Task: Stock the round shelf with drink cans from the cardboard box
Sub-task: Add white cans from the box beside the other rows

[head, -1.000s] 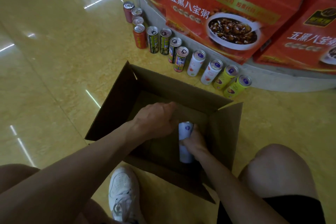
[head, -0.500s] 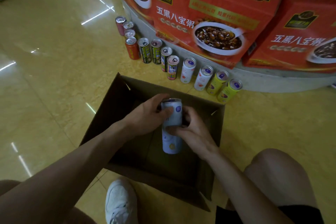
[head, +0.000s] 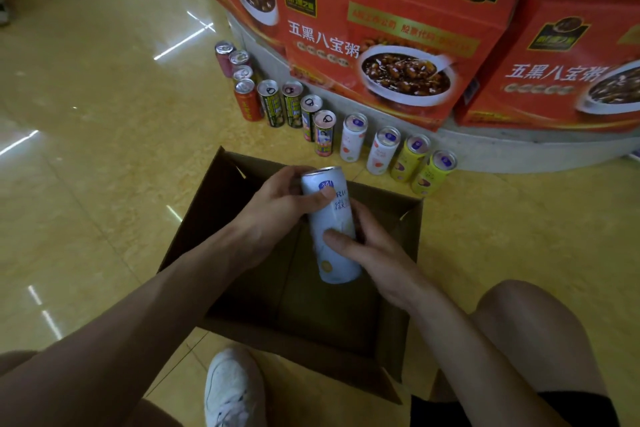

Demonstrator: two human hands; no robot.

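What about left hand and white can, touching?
Touching. Head view: left hand grips the white can near its top, thumb pressed across the label.

The cardboard box lies on the floor before the round shelf; a row of cans stands between them, cartons rest on the shelf, one can is over the box.
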